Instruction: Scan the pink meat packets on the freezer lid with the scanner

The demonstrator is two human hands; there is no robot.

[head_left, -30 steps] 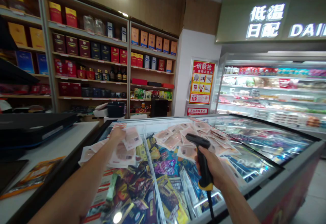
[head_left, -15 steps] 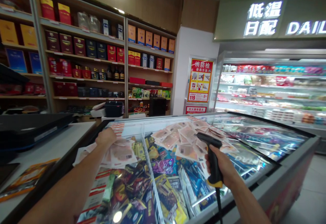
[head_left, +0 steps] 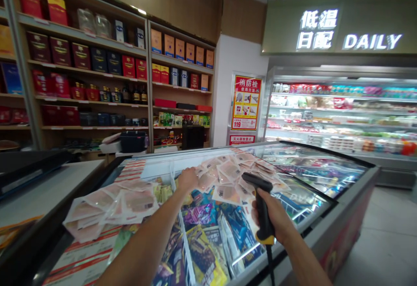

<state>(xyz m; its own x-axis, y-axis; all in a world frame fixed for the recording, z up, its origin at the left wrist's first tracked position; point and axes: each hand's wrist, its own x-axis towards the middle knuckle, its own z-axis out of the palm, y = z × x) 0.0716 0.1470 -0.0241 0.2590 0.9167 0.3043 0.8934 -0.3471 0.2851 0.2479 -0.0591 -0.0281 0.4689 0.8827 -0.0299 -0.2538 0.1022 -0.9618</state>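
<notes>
My right hand (head_left: 272,214) is wrapped around the handle of a black and yellow barcode scanner (head_left: 263,205), its head pointing left over the freezer and its cable hanging down. My left hand (head_left: 188,179) reaches out to the left edge of a spread pile of flat, clear packets with pinkish contents (head_left: 230,171). Its fingers are mostly hidden, so I cannot see whether they grip a packet. A second pile of similar packets (head_left: 110,203) lies on the freezer's left side, beside my left forearm. Both piles rest on the glass top of the chest freezer (head_left: 352,190).
Colourful bagged goods (head_left: 208,255) show through the glass, split by a white wire divider (head_left: 184,238). At left stands a white counter (head_left: 55,190) with a black device (head_left: 29,173). Shelves of boxes (head_left: 97,60) and a lit chiller (head_left: 339,108) stand behind.
My left hand has moved right, from the left pile to the edge of the right pile. The view has turned slightly right. The scanner stays in my right hand.
</notes>
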